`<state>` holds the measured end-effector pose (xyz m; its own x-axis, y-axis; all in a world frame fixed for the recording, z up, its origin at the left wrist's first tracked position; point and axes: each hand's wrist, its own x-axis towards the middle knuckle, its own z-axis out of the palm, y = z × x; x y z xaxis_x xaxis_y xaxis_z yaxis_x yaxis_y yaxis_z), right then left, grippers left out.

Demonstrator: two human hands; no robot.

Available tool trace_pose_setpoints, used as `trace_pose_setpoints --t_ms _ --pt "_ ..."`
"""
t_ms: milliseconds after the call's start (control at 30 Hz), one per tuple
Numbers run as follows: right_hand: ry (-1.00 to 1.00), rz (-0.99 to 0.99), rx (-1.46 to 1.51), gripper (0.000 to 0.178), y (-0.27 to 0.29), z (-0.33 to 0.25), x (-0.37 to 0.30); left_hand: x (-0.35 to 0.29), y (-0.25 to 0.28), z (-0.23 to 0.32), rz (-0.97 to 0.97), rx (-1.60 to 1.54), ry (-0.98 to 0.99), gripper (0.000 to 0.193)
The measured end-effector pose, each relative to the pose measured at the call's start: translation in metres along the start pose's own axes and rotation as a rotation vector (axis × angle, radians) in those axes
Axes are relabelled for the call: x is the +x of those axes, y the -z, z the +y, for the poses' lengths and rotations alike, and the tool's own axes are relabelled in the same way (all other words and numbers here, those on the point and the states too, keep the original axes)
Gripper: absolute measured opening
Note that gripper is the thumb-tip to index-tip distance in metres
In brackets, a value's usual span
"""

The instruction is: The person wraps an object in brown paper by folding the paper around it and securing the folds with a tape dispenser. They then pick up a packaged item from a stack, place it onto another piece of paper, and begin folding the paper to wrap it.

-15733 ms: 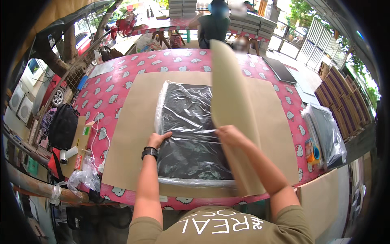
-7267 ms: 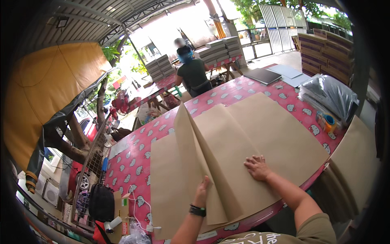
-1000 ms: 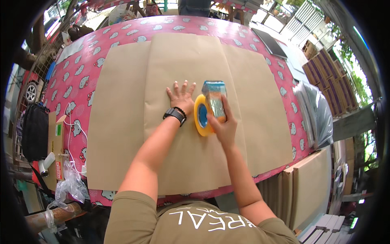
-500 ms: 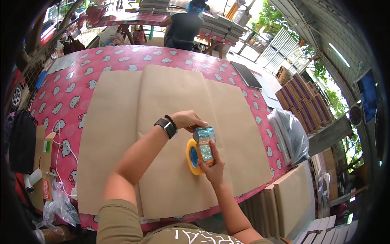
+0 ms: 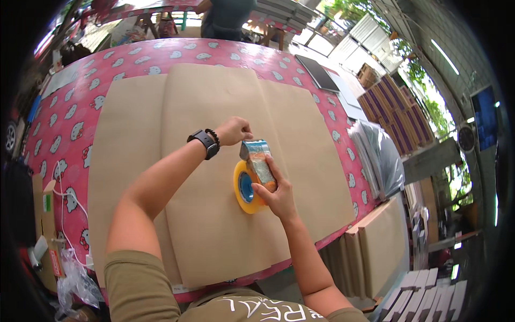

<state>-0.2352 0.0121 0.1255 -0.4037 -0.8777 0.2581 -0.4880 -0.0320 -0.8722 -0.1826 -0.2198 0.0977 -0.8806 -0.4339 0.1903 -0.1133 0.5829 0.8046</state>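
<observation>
My right hand (image 5: 278,196) grips a tape dispenser (image 5: 260,163), its silvery, orange and blue body tilted over the brown paper. Mounted on its left side is a yellow roll of tape (image 5: 237,188) with a blue core. Close by the dispenser's upper end, my left hand (image 5: 234,131) is closed, its fingers curled and pinched together. Whatever lies between those fingertips is too small to make out. A dark watch (image 5: 205,144) and a beaded bracelet circle my left wrist. Under both hands, large folded sheets of brown paper (image 5: 214,102) cover the middle of the table.
The table has a pink patterned cover (image 5: 129,59). Plastic-wrapped sheets (image 5: 375,158) lie at its right edge, above stacked brown-wrapped packs (image 5: 383,244). A dark flat panel (image 5: 317,72) sits far right. At left are a cardboard box (image 5: 47,231), white cable and clear plastic. A person (image 5: 228,19) sits beyond.
The whole view has tipped downward, so the scene sits higher and further left. My left fingertips have shifted slightly leftward from the dispenser's top, and the dispenser leans a little more.
</observation>
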Motion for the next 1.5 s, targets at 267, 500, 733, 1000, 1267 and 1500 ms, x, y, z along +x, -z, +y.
trace_pose_setpoints --t_ms 267,500,733,1000,1267,1500 --pt "-0.042 0.038 -0.142 0.074 -0.003 -0.005 -0.003 -0.015 0.027 -0.004 -0.286 -0.535 0.272 0.070" --pt "-0.152 -0.048 -0.173 0.080 0.013 -0.009 -0.020 -0.015 0.011 -0.003 -0.081 -0.213 0.229 0.057" --pt "0.012 0.038 -0.202 0.080 -0.008 0.016 -0.004 -0.019 0.019 -0.007 -0.342 -0.311 0.259 0.028" --pt "-0.277 -0.134 -0.242 0.074 0.006 -0.019 0.016 0.048 0.072 -0.060 0.316 -0.021 0.185 0.021" --pt "-0.641 -0.276 -0.422 0.072 0.015 -0.015 0.051 0.098 0.045 -0.093 0.080 -0.414 0.451 0.024" --pt "-0.863 -0.458 -0.389 0.064 0.010 -0.005 0.101 0.092 0.037 -0.108 -0.010 -0.461 0.329 0.033"
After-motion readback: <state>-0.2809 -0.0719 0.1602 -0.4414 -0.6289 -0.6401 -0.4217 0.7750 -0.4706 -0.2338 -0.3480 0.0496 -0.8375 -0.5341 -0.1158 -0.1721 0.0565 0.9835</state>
